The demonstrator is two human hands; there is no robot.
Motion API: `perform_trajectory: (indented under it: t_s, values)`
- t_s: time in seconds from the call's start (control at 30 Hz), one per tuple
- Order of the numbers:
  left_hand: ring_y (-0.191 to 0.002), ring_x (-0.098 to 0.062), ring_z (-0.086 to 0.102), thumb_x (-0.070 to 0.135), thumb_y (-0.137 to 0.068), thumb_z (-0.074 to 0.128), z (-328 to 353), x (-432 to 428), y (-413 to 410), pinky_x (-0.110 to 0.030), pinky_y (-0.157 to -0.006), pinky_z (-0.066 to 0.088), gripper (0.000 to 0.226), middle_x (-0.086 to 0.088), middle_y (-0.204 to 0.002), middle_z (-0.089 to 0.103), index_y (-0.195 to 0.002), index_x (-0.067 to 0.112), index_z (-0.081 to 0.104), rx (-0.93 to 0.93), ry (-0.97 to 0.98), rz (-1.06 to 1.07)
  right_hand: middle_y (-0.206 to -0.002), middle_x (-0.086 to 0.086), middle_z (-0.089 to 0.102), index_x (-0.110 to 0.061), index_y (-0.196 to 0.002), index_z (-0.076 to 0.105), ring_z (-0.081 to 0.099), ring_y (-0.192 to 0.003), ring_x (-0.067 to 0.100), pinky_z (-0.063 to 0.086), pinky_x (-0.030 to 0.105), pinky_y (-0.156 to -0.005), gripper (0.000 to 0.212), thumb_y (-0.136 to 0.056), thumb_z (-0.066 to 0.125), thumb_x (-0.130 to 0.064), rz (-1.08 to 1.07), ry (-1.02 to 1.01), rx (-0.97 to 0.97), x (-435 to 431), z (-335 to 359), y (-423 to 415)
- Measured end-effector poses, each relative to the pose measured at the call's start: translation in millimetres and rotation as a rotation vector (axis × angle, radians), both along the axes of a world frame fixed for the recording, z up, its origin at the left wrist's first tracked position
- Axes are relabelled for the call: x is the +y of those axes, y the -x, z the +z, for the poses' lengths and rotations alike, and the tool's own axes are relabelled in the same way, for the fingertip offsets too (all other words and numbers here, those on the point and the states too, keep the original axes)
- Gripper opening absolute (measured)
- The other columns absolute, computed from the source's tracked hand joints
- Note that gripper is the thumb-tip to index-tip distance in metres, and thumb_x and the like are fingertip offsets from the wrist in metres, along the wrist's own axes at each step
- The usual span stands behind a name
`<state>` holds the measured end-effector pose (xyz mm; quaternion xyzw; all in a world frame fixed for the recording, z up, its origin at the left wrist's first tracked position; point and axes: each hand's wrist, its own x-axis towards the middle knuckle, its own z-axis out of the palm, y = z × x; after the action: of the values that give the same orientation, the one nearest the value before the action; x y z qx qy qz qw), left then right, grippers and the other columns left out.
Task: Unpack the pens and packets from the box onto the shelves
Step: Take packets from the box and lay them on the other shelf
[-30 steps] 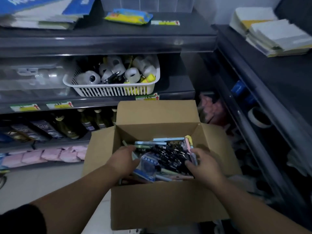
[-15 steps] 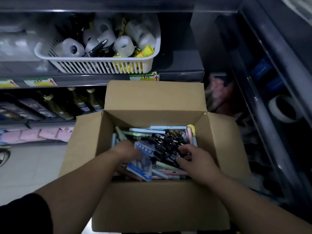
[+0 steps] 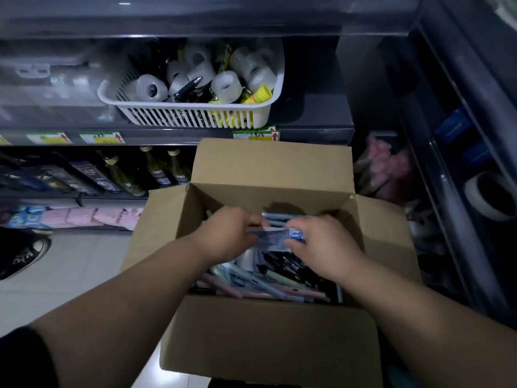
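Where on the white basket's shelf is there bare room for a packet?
Bare dark shelf right of the white slatted plastic basket, up to the shelf's end. Left of it, clear plastic containers crowd; the basket is full of tape rolls.

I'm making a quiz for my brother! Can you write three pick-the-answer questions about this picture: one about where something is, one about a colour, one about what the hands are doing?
1. Where does the slatted plastic basket of tape rolls sit?
A. On the floor
B. On the dark shelf above the open brown cardboard box
C. Inside the box

2. What colour is that basket?
A. Red
B. Black
C. White

3. What are the left hand and right hand doing?
A. Gripping a blue-and-white plastic packet over the box
B. Resting flat on the floor
C. Lifting the basket

Answers: 1 B, it stands on the shelf behind the box; 2 C, its slats are white; 3 A, both hands' fingers curl round the packet.
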<state>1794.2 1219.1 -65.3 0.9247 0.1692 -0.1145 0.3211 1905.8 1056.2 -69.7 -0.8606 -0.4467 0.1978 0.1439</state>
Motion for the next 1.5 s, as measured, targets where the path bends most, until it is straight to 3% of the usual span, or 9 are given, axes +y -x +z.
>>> perform_trajectory:
  t_s: [0.13, 0.27, 0.4, 0.63, 0.73, 0.9, 1.1, 1.3, 1.5]
  values:
    - [-0.104, -0.013, 0.055, -0.001, -0.082, 0.059, -19.2, 9.1, 20.1, -0.019, -0.085, 0.041, 0.037, 0.004, -0.110, 0.058, -0.112, 0.020, 0.065, -0.073, -0.015, 0.051, -0.066, -0.001, 0.050, -0.015, -0.074, 0.048, 0.052, -0.072, 0.028, 0.035, 0.033, -0.057, 0.020, -0.092, 0.054, -0.024, -0.202, 0.130, 0.085, -14.2, -17.7, -1.0]
    - [-0.115, -0.013, 0.051, 0.001, -0.081, 0.057, -40.8, 22.1, 35.7, -0.015, -0.083, 0.038, 0.048, 0.003, -0.133, 0.050, -0.120, 0.027, 0.059, 0.317, -0.094, -0.062, -0.074, 0.003, 0.053, -0.012, -0.082, 0.050, 0.050, -0.071, 0.027, 0.033, 0.032, -0.058, 0.015, -0.092, 0.051, -0.022, -0.362, 0.157, 0.110, -19.5, -28.4, -4.1]
    - [-0.121, -0.019, 0.049, 0.007, -0.090, 0.050, -66.3, 22.6, 24.5, -0.019, -0.089, 0.038, 0.046, -0.005, -0.140, 0.046, -0.134, 0.019, 0.048, 0.335, -0.091, 0.116, -0.091, 0.011, 0.064, -0.009, -0.104, 0.058, 0.048, -0.065, 0.021, 0.038, 0.031, -0.059, 0.019, -0.094, 0.050, -0.021, -0.476, 0.089, 0.167, -17.7, -33.4, -5.3]
    - [-0.116, -0.028, 0.051, 0.047, -0.094, 0.042, -109.3, 7.4, 0.6, -0.042, -0.096, 0.037, 0.042, -0.008, -0.127, 0.056, -0.122, 0.017, 0.051, 0.544, -0.230, -0.017, -0.069, -0.004, 0.055, -0.013, -0.077, 0.049, 0.051, -0.059, 0.009, 0.032, 0.015, -0.044, 0.016, -0.092, 0.049, -0.018, -0.529, 0.029, 0.196, -21.7, -49.2, -6.2]
    - [-0.116, -0.027, 0.051, 0.059, -0.086, 0.048, -117.7, 1.1, -6.9, -0.046, -0.099, 0.031, 0.054, -0.004, -0.123, 0.059, -0.126, 0.022, 0.051, 0.578, -0.262, -0.001, -0.091, -0.002, 0.065, -0.011, -0.084, 0.056, 0.053, -0.056, 0.003, 0.036, 0.007, -0.046, 0.014, -0.095, 0.053, -0.019, -0.542, -0.024, 0.242, -26.6, -56.7, -5.8]
    - [-0.096, -0.023, 0.058, 0.062, -0.081, 0.057, -115.2, -0.2, -22.2, -0.043, -0.093, 0.038, 0.045, -0.003, -0.102, 0.065, -0.084, 0.016, 0.058, 0.644, -0.158, 0.101, -0.125, 0.009, 0.064, -0.010, -0.125, 0.058, 0.055, -0.058, -0.010, 0.035, 0.001, -0.046, 0.031, -0.096, 0.053, -0.022, -0.589, -0.056, 0.310, -32.9, -63.0, -8.7]
    - [-0.097, -0.022, 0.056, 0.038, -0.085, 0.066, -113.9, -12.6, -29.2, -0.035, -0.085, 0.047, 0.043, -0.007, -0.111, 0.052, -0.113, 0.009, 0.050, 0.568, 0.049, 0.274, -0.126, 0.008, 0.064, -0.016, -0.114, 0.062, 0.052, -0.062, -0.009, 0.036, 0.001, -0.048, 0.020, -0.096, 0.054, -0.020, -0.589, -0.078, 0.329, -37.2, -62.5, -8.4]
    - [-0.066, -0.014, 0.052, 0.027, -0.086, 0.065, -113.5, -7.0, -25.0, -0.024, -0.051, 0.037, 0.018, -0.003, -0.077, 0.057, -0.078, 0.013, 0.058, 0.497, 0.191, 0.274, -0.130, 0.006, 0.061, -0.014, -0.124, 0.059, 0.056, -0.063, -0.016, 0.038, 0.002, -0.048, 0.029, -0.097, 0.054, -0.021, -0.597, -0.084, 0.355, -40.2, -64.4, -6.8]
    - [-0.059, -0.012, 0.047, 0.030, -0.082, 0.069, -118.6, -18.3, -22.2, -0.025, -0.046, 0.034, 0.026, -0.010, -0.072, 0.052, -0.089, 0.007, 0.059, 0.518, 0.217, 0.357, -0.079, -0.017, 0.061, -0.031, -0.100, 0.057, 0.060, -0.068, -0.006, 0.040, 0.003, -0.047, 0.008, -0.096, 0.055, -0.024, -0.597, -0.109, 0.391, -45.7, -61.8, -3.5]
